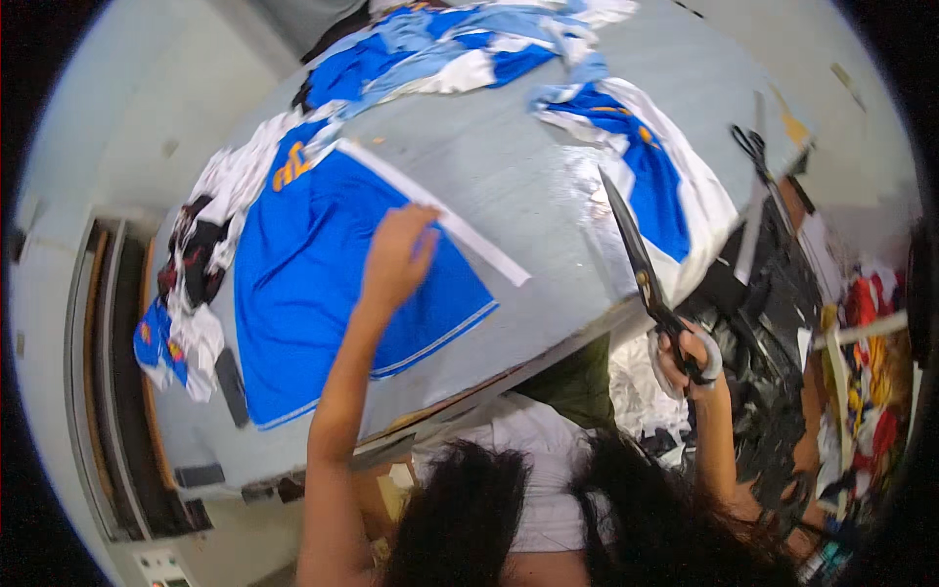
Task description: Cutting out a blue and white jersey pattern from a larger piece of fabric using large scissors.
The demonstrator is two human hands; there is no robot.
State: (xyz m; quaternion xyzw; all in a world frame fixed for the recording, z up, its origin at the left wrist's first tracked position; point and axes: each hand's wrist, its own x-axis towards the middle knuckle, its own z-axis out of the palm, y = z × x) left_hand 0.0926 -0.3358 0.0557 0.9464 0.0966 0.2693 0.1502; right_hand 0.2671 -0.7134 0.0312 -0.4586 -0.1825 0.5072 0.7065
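One blue cloth [323, 284] lies flat on the grey table [509, 186], with a few folds and orange marks near its top. Its white-stitched bottom edge is near the front edge of the table, and a band of grey shows between them. One straight white strip [479, 245] runs along the right side of the cloth, and its low end sticks out past the cloth onto the table.

The left hand [396, 259] is over the cloth. Its fingertips rest on the strip, and its thumb is held apart from the fingers. The cloth is right under this hand and spreads mostly to its left.

The right hand [693, 357] is wrapped round the handles of big black scissors [634, 245]. It is past the front edge of the table, well apart from the cloth. The blades look closed and point up and away, over the table.

Bare grey table gives room between the strip and the blue-and-white cloth [655, 196] on the right. The left side is tighter: white cloths [220, 181] crowd close to the blue one. At the far side sits a mixed pile [421, 59].
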